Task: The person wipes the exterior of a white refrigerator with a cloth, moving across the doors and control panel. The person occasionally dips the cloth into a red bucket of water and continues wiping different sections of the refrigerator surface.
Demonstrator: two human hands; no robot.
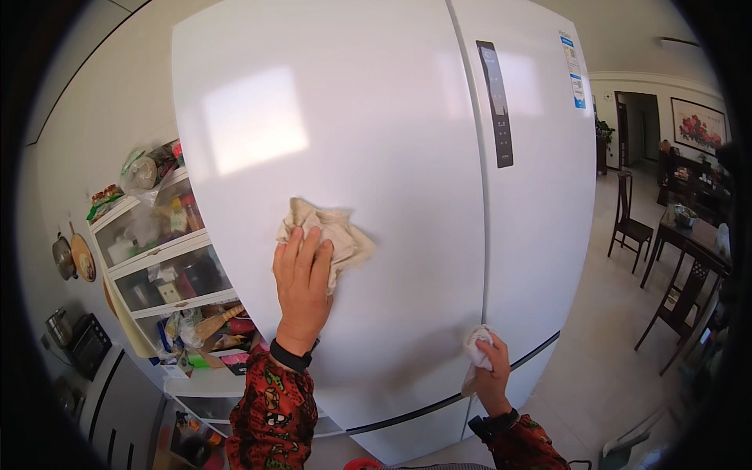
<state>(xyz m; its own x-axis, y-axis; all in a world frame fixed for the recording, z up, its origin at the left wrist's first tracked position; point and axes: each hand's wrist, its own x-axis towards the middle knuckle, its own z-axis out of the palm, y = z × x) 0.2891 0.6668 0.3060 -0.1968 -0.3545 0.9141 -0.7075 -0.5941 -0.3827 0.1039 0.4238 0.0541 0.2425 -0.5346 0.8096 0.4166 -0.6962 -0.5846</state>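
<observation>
My left hand [305,282] presses a crumpled beige cloth [343,235] flat against the left door of a white refrigerator [382,153]. The fingers lie spread over the cloth, which sticks out above and to the right of them. Lower down, my right hand [493,364] grips a bunched whitish cloth [477,346] in front of the gap between the doors. Whether that cloth touches the door I cannot tell. A dark control panel [495,104] runs down the right door, beside the seam.
Left of the refrigerator stands a white storage rack [155,258] with clear-fronted compartments, packed with bags and jars. A grey cabinet [126,405] is at lower left. On the right are a dark wooden chair [631,223] and a table [699,235] bearing a metal bowl [685,215].
</observation>
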